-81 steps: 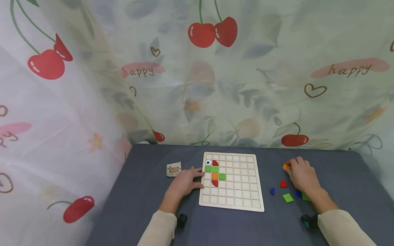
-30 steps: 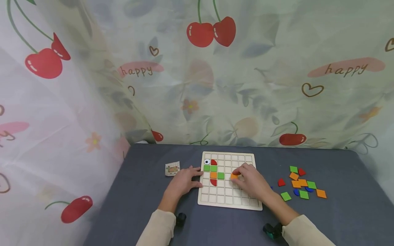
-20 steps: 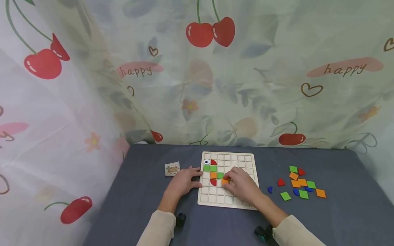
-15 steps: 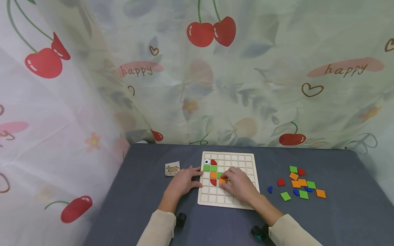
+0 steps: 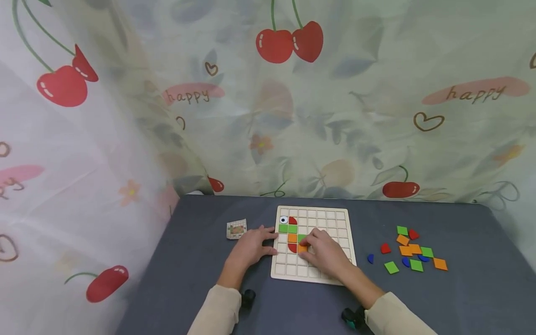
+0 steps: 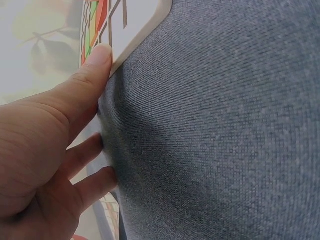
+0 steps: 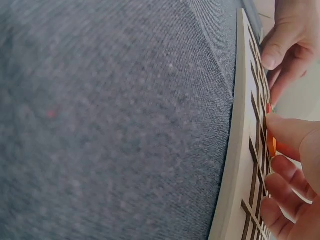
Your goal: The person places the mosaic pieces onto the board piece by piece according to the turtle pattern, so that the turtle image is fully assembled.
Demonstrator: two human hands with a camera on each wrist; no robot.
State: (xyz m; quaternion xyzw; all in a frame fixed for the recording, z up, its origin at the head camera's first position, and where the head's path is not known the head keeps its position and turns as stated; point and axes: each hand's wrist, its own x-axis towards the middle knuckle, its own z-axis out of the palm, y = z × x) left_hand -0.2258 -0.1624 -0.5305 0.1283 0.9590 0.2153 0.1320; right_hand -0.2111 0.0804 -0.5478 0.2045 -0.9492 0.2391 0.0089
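On the board (image 5: 331,232), left of its middle, I see an orange tile (image 5: 302,249) pinched by the right hand (image 5: 325,252), fingers narrow around it w/ the thumb on the near side. Tile's just right of a red quarter-round pc (image 5: 292,248) and just to the near side of a green tile (image 5: 301,237). The left hand (image 5: 250,248) is wide, thumb & fingers spread at the board's left edge; looks like bracing to me, no tile in it.

Risks, as I judge it: if the orange tile isn't square to its cell, a corner could ride up on a grid line or the red pc and not lie flat. Fingertips are tight to the green tile, so a sideways nudge on release could pop it out. If the left hand eased off, a push could slide the board on the table (image 5: 167,279), b/c that hand seems the main brace.

Hard to make out: can't tell if the orange tile's fully seated; fingers hide its far edge & part of the green one. Right wrist cam has the board nearly edge-on, so no help w/ depth. Left wrist cam cuts off most of the board. Printed card (image 5: 236,229) at left is too small to read. Loose tiles (image 5: 405,251) at right bunch up, so no exact count.
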